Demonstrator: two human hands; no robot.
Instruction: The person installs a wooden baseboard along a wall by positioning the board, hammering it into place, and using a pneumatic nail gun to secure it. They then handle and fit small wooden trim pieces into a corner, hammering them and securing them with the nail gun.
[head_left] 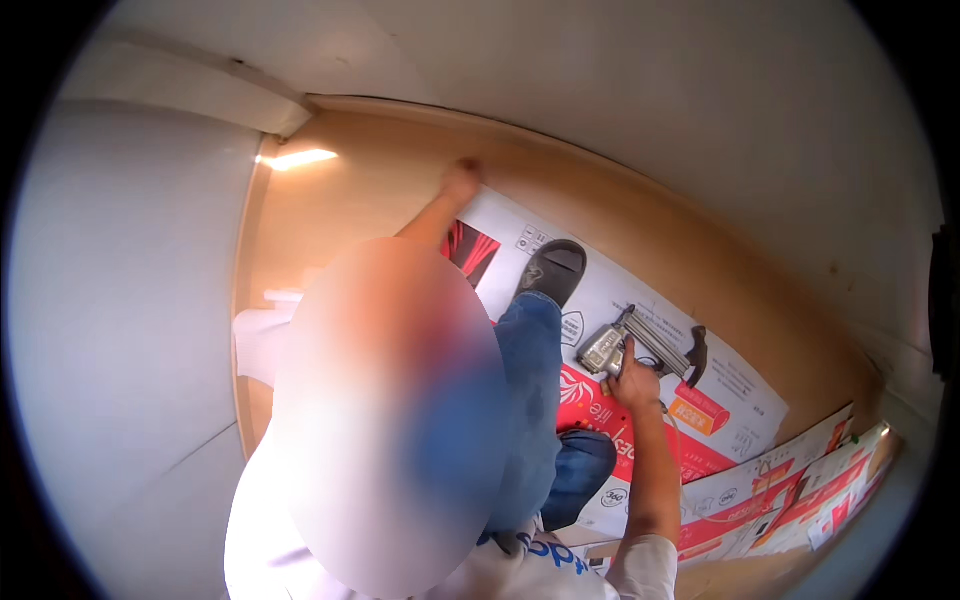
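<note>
A silver staple gun (652,340) with a black end piece is in my right hand (635,384), its fingers wrapped around the handle. The tool lies low over a white and red printed cardboard sheet (500,215), and a thin hose runs down from my hand. My left hand (462,180) is at the far left corner of that sheet, fingers curled in at its edge; they are slightly smeared. A dark slipper (556,268) and a jeans leg (525,360) rest on the sheet between my hands. A large blurred patch hides much of the left middle.
Brown board (350,190) lies beneath the cardboard and bends up along the far side. Pale walls (130,270) close in at left and far side. More printed cardboard (735,515) leans at the lower right. A bright light strip (300,159) falls at the far left.
</note>
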